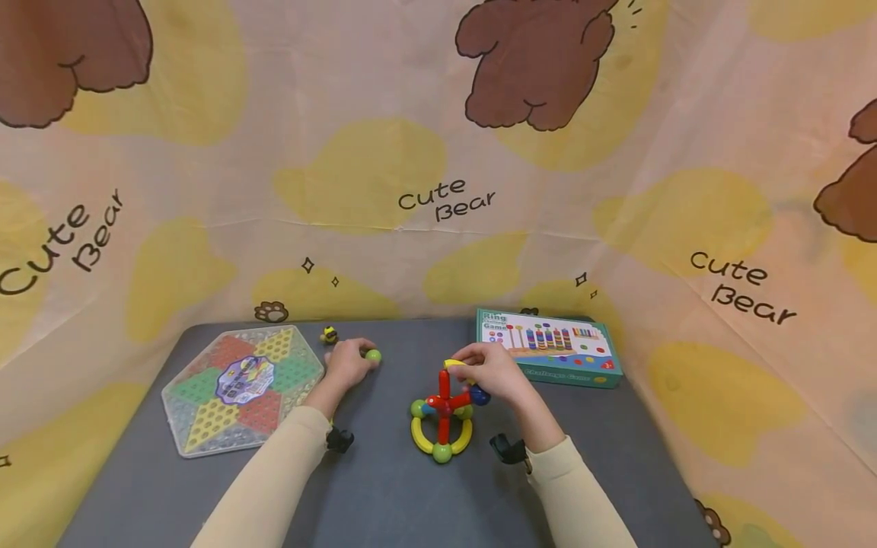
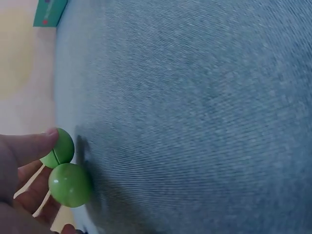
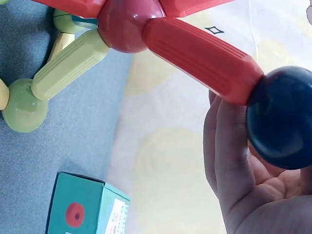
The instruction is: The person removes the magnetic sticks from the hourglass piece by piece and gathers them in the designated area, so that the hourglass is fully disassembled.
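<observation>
Red rods (image 1: 444, 431) and a ring base (image 1: 419, 438) stand joined just below the right hand (image 1: 495, 371), whose closed fingertips pinch a yellow piece (image 1: 452, 363), while green balls (image 2: 70, 186) held in the curled fingers of the left hand (image 1: 348, 364) are not yet attached.

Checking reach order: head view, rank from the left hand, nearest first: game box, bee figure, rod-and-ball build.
1. Bee figure: right by the left hand, slightly left.
2. Rod-and-ball build: to its right.
3. Game box: farther right, past the right hand.
</observation>
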Available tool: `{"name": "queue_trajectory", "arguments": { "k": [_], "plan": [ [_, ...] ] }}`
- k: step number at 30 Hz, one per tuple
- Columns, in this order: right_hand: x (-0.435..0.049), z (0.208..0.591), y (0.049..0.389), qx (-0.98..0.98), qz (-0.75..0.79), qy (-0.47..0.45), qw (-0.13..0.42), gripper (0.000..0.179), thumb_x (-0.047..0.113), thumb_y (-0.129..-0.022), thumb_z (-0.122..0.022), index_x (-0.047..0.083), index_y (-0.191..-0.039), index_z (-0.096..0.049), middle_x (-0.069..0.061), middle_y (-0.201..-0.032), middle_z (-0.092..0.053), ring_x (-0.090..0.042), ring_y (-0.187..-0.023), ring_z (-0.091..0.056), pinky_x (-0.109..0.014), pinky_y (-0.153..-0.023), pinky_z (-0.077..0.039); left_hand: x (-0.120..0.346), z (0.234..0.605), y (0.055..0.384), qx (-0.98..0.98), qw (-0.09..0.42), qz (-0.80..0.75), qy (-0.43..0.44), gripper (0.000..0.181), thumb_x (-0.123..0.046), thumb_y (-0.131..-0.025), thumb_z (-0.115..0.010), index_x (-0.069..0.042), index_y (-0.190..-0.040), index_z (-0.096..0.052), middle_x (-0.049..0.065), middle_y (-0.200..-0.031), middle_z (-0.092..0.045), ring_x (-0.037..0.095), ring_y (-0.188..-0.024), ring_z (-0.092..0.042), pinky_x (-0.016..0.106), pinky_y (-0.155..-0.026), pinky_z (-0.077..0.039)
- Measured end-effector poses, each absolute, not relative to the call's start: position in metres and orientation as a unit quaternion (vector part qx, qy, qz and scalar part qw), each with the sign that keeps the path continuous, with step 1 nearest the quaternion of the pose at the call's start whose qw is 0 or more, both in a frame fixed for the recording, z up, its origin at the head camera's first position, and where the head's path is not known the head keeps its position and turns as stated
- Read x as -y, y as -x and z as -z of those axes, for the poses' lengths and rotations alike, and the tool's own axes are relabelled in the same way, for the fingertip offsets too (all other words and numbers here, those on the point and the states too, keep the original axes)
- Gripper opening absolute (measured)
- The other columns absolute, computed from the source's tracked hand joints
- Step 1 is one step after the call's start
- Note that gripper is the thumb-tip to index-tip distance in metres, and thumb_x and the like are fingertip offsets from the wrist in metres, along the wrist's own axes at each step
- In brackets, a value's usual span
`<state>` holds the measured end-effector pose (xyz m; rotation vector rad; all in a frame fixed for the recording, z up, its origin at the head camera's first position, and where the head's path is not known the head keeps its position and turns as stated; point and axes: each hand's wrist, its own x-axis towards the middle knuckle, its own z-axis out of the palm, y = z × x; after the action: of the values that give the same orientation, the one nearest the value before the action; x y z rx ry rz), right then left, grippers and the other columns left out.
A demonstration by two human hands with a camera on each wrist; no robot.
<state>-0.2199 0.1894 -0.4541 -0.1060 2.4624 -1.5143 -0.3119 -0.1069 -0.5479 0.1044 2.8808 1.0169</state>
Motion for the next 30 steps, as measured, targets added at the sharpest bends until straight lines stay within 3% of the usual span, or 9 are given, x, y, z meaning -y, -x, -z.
{"name": "queue_trajectory", "arguments": {
  "k": [5,12,19,22,26,30],
  "plan": [
    [-0.188,0.454,0.220,-0.846,0.518,0.043,0.123,0.023,0.023,-0.091,-0.077,0.008,-0.108,-0.074,-0.012,-0.094,-0.074,-0.024,-0.070,-0.071,-0.034,-0.069,-0.060,0.112,0.556,0.312,-0.935,0.049,-0.348,-0.036,0.036,-0.019,-0.089,-0.076,-0.007,-0.122,-0.071,0.019,-0.129,-0.066,0.044,-0.126,-0.053,0.066,-0.107,-0.028],
    [-0.186,0.452,0.220,-0.849,0.512,0.051,0.122,0.023,0.023,-0.091,-0.076,0.008,-0.108,-0.074,-0.010,-0.093,-0.074,-0.021,-0.068,-0.070,-0.034,-0.068,-0.059,0.115,0.560,0.312,-0.920,0.061,-0.386,-0.040,0.036,-0.015,-0.089,-0.074,-0.005,-0.124,-0.070,0.021,-0.129,-0.065,0.041,-0.122,-0.056,0.054,-0.098,-0.045],
    [-0.185,0.452,0.220,-0.862,0.491,0.053,0.110,0.021,0.026,-0.090,-0.077,0.014,-0.107,-0.076,-0.002,-0.095,-0.073,-0.023,-0.080,-0.068,-0.035,-0.074,-0.058,0.103,0.549,0.306,-0.918,0.007,-0.393,-0.056,0.038,-0.014,-0.087,-0.074,-0.002,-0.123,-0.070,0.019,-0.124,-0.067,0.041,-0.120,-0.057,0.054,-0.100,-0.045],
    [-0.185,0.452,0.219,-0.868,0.482,0.051,0.103,0.020,0.030,-0.089,-0.078,0.019,-0.106,-0.078,0.001,-0.099,-0.073,-0.021,-0.089,-0.065,-0.036,-0.079,-0.056,0.086,0.537,0.295,-0.899,-0.005,-0.429,-0.091,0.033,-0.015,-0.090,-0.074,-0.003,-0.120,-0.071,0.015,-0.116,-0.071,0.033,-0.107,-0.064,0.049,-0.093,-0.051],
    [-0.185,0.451,0.217,-0.867,0.485,0.048,0.102,0.022,0.033,-0.090,-0.077,0.020,-0.107,-0.078,0.001,-0.102,-0.073,-0.021,-0.092,-0.064,-0.038,-0.080,-0.055,0.062,0.519,0.272,-0.852,0.042,-0.500,-0.151,0.026,-0.018,-0.092,-0.074,-0.007,-0.116,-0.074,0.009,-0.107,-0.074,0.021,-0.095,-0.067,0.039,-0.085,-0.056],
    [-0.186,0.450,0.214,-0.865,0.490,0.044,0.102,0.023,0.034,-0.091,-0.075,0.020,-0.109,-0.079,0.000,-0.107,-0.074,-0.024,-0.094,-0.065,-0.040,-0.080,-0.056,0.045,0.510,0.253,-0.821,0.112,-0.521,-0.205,0.024,-0.013,-0.095,-0.069,-0.006,-0.118,-0.072,0.012,-0.112,-0.073,0.019,-0.098,-0.068,0.037,-0.087,-0.057]
  ]
}}
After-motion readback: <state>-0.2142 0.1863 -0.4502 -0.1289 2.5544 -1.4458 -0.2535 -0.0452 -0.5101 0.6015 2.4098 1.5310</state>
